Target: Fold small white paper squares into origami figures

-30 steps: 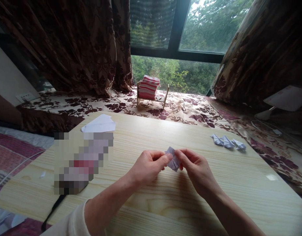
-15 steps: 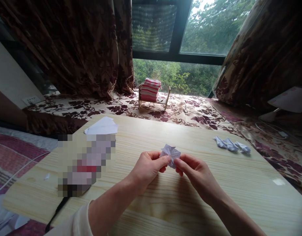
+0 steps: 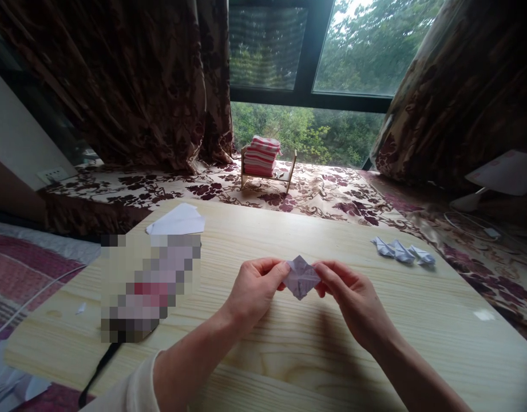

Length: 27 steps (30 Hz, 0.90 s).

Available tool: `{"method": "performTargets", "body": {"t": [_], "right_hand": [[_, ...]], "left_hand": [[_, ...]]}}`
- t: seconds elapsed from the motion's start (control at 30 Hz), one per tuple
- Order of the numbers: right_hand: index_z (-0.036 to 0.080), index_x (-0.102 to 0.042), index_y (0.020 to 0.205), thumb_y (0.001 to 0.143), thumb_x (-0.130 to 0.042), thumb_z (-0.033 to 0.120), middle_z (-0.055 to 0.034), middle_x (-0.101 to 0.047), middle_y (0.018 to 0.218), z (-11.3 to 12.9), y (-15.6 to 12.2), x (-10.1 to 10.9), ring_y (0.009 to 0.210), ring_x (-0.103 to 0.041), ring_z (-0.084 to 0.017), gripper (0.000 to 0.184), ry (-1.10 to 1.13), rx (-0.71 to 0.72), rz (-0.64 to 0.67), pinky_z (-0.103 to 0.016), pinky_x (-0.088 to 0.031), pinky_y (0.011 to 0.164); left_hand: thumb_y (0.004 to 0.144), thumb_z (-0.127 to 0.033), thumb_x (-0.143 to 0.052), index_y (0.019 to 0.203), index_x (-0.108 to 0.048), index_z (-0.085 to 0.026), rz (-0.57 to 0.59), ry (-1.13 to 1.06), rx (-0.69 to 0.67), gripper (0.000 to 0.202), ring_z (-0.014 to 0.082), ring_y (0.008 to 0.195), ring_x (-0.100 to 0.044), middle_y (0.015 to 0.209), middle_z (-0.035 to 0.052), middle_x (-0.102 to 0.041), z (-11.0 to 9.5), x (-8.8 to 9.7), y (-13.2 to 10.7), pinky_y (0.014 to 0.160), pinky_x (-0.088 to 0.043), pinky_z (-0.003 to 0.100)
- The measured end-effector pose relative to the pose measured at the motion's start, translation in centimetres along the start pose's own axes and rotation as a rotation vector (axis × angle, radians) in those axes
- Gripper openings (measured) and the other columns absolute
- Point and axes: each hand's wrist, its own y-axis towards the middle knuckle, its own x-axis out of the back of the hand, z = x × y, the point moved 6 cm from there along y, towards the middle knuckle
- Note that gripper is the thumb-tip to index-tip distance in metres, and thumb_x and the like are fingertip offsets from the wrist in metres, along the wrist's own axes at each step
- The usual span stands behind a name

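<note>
A small folded piece of pale purple paper, diamond-shaped, hangs just above the light wooden table at its middle. My left hand pinches its left corner with thumb and fingers closed. My right hand pinches its right corner the same way. Both forearms reach in from the bottom of the view.
Three small folded paper pieces lie in a row at the table's right. White sheets of paper lie at the far left, beside a blurred-out patch. A miniature wooden rack with striped cloth stands on the floral windowsill. Curtains hang on both sides.
The paper has been opened out from a crumpled, spiky fold into a flat diamond, and my hands have drawn slightly apart, each at one corner.
</note>
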Motion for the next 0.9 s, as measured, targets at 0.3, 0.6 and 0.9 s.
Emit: {"method": "performTargets", "body": {"t": [0.3, 0.6, 0.9], "right_hand": [[0.016, -0.061, 0.063, 0.075, -0.062, 0.053, 0.0, -0.052, 0.055, 0.5, -0.1, -0.5, 0.054, -0.046, -0.012, 0.039, -0.02, -0.011, 0.036, -0.024, -0.041, 0.051], [0.016, -0.065, 0.07, 0.076, -0.063, 0.05, 0.0028, -0.05, 0.053, -0.3, 0.1, 0.2, 0.051, -0.044, -0.01, 0.035, 0.005, -0.027, -0.052, -0.023, -0.038, 0.049], [0.02, -0.061, 0.1, 0.082, -0.059, 0.031, -0.004, -0.062, 0.081, 1.3, -0.4, 0.9, 0.073, -0.059, -0.017, 0.022, -0.255, 0.283, -0.138, -0.029, -0.049, 0.062]], "left_hand": [[0.072, -0.033, -0.062, 0.063, -0.067, -0.011, 0.032, -0.02, 0.07, 0.024, 0.0121, 0.059, -0.049, 0.059, 0.0025, -0.06, 0.7, -0.3, 0.1, 0.059, -0.039, 0.025], [0.072, -0.04, -0.063, 0.064, -0.065, -0.012, 0.139, -0.096, 0.16, 0.03, 0.0112, 0.059, -0.049, 0.062, 0.0018, -0.057, 1.1, -1.0, -0.2, 0.06, -0.041, 0.025], [0.066, -0.029, -0.065, 0.057, -0.066, -0.013, 0.086, -0.028, 0.135, 0.019, 0.0105, 0.058, -0.047, 0.061, 0.0018, -0.059, 1.0, -0.7, -0.1, 0.057, -0.038, 0.023]]}}
